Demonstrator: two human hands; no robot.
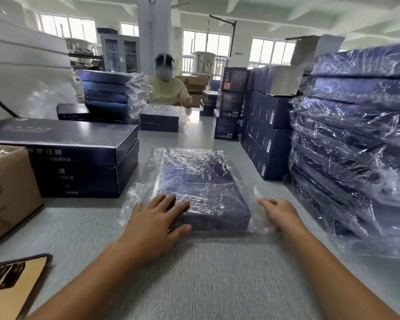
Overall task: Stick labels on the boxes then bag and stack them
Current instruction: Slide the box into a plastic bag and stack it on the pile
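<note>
Left hand [156, 218] flat on bagged navy box [201, 181], crinkled plastic

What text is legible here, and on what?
None reads clearly.
Stacked boxes, side print: white characters, blurred.
Upright boxes: small print and icons, too small.
Brown sheet: dark marks, blurred.
Wall sign: too small.

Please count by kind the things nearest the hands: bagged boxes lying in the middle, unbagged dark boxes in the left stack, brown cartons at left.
Bagged box: 1
Unbagged dark boxes: 2
Brown carton: 1
Total: 4
</note>
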